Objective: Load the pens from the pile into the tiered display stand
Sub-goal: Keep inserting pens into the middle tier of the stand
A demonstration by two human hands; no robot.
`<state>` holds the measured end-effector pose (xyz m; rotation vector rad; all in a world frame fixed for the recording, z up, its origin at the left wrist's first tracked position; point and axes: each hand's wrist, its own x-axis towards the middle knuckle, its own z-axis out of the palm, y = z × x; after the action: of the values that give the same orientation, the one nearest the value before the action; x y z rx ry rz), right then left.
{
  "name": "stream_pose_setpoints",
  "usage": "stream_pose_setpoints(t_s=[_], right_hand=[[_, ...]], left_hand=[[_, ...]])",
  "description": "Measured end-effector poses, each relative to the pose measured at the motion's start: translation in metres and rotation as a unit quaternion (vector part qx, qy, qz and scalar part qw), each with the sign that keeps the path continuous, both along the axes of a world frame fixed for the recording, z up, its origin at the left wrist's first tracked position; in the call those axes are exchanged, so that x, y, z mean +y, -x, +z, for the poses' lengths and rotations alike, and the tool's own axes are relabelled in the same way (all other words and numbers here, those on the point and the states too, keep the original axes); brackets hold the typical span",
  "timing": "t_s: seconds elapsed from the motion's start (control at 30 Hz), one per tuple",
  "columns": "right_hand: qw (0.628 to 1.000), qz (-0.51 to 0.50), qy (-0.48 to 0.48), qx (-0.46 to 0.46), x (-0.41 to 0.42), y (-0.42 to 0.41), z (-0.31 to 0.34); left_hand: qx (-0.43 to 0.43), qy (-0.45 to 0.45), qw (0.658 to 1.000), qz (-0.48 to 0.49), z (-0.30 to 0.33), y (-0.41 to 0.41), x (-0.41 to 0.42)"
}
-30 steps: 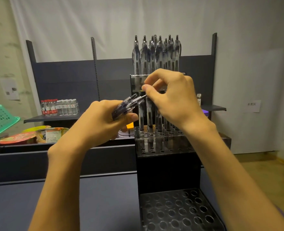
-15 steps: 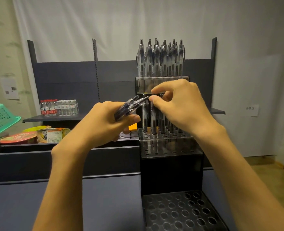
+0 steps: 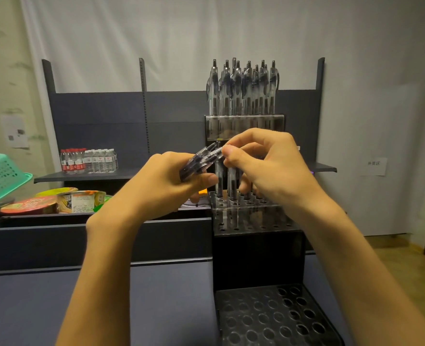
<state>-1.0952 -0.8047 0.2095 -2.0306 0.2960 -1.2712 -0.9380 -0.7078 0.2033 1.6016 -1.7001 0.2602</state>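
dark shelving behind; right hand [image 3: 269, 168] hides middle-tier pens [image 3: 231, 181].

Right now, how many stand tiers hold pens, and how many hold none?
Tiers holding pens: 2, the top tier and the middle tier
Tiers holding none: 1, the bottom tier
Total: 3 tiers

Your dark desk [image 3: 156, 308] carries the tiered display stand [image 3: 256, 260] at its right; behind, a shelf [image 3: 86, 177] holds water bottles [image 3: 89, 161].
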Motion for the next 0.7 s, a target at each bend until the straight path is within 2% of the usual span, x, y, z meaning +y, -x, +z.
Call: stream_pose_setpoints(t_s=[0.2,0.37,0.5,0.7], right_hand=[[0.995,0.023,-0.092,-0.034,0.001,0.002,0.000],[0.974,-0.021,-0.169,-0.148,-0.009,0.013,0.010],[0.979,-0.038,-0.130,-0.152,-0.014,0.015,0.010],[0.986,-0.093,-0.018,-0.138,-0.017,0.010,0.007]], left_hand=[[0.000,-0.014,1.000,-0.005,0.000,-0.001,0.001],[0.014,-0.064,0.997,0.036,0.000,-0.009,0.007],[0.011,-0.069,0.996,0.049,0.000,-0.011,0.008],[0.014,-0.070,0.997,0.041,0.001,-0.006,0.008]])
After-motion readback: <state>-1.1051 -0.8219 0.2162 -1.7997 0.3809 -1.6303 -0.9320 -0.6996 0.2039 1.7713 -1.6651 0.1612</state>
